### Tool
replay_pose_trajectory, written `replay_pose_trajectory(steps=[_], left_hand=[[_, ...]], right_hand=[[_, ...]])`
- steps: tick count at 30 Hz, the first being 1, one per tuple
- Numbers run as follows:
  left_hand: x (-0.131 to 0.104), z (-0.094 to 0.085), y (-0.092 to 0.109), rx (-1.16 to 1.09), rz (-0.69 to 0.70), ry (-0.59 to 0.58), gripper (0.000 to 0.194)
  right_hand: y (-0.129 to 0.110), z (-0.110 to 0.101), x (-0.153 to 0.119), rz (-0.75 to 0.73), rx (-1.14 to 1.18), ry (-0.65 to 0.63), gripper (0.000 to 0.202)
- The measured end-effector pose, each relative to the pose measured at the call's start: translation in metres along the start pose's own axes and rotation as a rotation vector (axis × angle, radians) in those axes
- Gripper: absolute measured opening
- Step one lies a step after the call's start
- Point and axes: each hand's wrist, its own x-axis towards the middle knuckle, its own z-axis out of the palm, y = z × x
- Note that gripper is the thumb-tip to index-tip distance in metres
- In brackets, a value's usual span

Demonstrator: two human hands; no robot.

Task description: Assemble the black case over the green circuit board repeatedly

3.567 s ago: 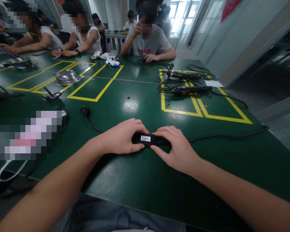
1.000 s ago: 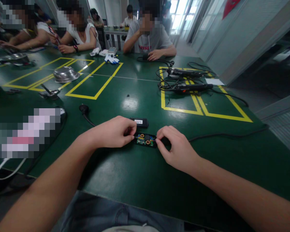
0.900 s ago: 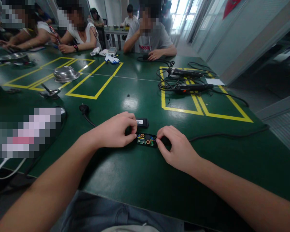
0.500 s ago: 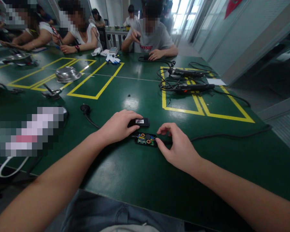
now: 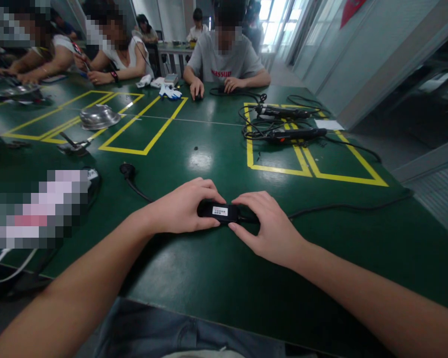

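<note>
A black plastic cover (image 5: 229,213) with a white printed label lies over the small case of a corded power adapter, hiding its circuit board. My left hand (image 5: 186,206) grips the cover's left end, thumb at the near edge and fingers at the far edge. At the right end, my right hand (image 5: 267,219) pinches the case's sides between thumb and fingers. A black cable (image 5: 339,206) runs from the case off to the right. Another cable leads left to a black plug (image 5: 127,170) on the green table.
Two black corded electric screwdrivers (image 5: 298,133) lie within yellow tape at the right. Left of centre sit a metal bowl (image 5: 99,118) and a metal tool (image 5: 74,145). A blurred-out object (image 5: 41,209) lies near left. Across the table, a person (image 5: 226,59) works beside white-blue gloves (image 5: 169,92).
My left hand has brought the labelled cover down over the open case, and the circuit board is now hidden. My right hand has closed on the case. The person opposite has lowered one hand.
</note>
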Motion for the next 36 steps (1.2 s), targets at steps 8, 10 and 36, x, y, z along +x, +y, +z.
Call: replay_pose_trajectory(steps=[8,10,36], left_hand=[[0.001,0.002,0.003,-0.072,0.025,0.05,0.034],[0.002,0.002,0.004,-0.077,0.02,0.057,0.035],[0.002,0.007,0.01,0.026,-0.022,-0.028,0.033]], right_hand=[[0.0,-0.002,0.001,0.0,0.021,0.026,0.022],[-0.002,-0.003,0.001,0.003,0.027,0.027,0.023],[0.002,-0.003,-0.001,0.015,-0.014,-0.015,0.022]])
